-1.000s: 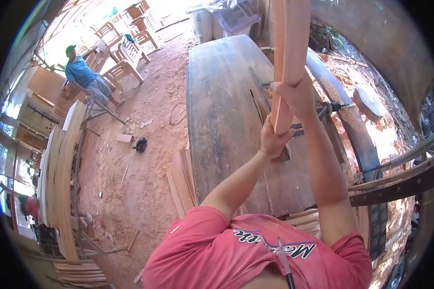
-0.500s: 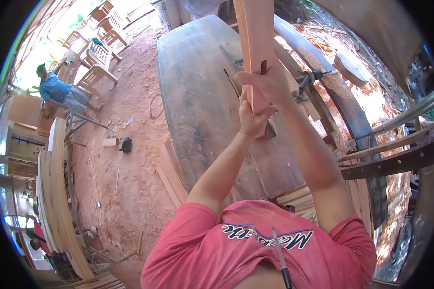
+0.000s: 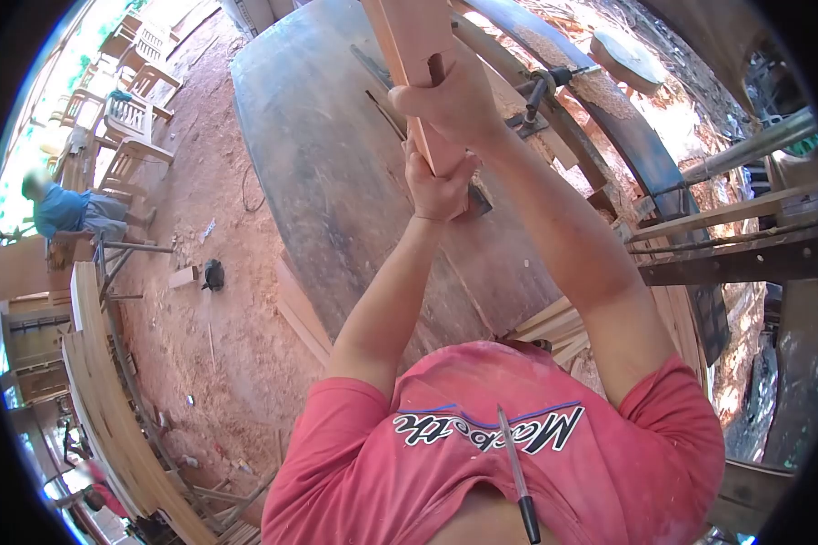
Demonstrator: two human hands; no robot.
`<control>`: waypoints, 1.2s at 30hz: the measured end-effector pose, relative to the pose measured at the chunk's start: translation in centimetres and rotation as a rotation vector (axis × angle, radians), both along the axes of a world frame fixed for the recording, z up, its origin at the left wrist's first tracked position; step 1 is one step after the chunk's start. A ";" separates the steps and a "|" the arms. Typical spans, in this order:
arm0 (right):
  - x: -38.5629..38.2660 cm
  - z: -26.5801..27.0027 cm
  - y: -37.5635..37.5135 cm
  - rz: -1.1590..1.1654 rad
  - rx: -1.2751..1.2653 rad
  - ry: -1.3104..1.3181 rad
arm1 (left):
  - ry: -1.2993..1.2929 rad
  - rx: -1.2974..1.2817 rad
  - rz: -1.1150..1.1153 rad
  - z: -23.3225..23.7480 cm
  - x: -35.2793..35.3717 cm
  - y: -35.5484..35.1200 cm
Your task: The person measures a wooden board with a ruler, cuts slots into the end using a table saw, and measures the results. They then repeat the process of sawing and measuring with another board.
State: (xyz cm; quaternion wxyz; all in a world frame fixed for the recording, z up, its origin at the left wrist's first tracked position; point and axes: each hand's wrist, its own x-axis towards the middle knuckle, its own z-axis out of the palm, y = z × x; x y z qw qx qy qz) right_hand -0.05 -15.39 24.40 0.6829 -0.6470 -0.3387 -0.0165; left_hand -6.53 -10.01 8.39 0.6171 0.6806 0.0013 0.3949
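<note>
A squared wooden beam (image 3: 409, 41) points away from me over the broad, worn tabletop (image 3: 291, 136). A dark mortise slot shows in it beside my right hand (image 3: 459, 100), which is closed around the beam with the thumb across its top. My left hand (image 3: 438, 189) grips the beam's near end from below. The far end runs out of view at the top. Under the beam, dark slots show in the tabletop, partly hidden by my hands.
A clamp-like metal fitting (image 3: 541, 91) stands right of the table. Stacked planks (image 3: 123, 418) lie at left, and more boards (image 3: 550, 327) lie near my body. A seated person in blue (image 3: 64, 209) and wooden chairs (image 3: 132, 118) are at far left. A metal bar (image 3: 727, 263) juts in from the right.
The view has shifted, so the table, the beam and my hands sit further left in the picture. Both hands keep the same grip on the beam.
</note>
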 end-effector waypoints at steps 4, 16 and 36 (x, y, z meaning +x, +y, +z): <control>0.4 0.1 -0.1 0.026 -0.039 0.003 | -0.030 -0.103 0.015 -0.9 0.8 0.0; 1.2 -0.9 1.3 0.027 0.092 -0.032 | 0.087 0.007 0.102 -1.8 1.6 1.7; 2.1 2.8 2.7 0.030 0.154 -0.077 | 0.061 0.044 0.133 -1.8 3.7 3.9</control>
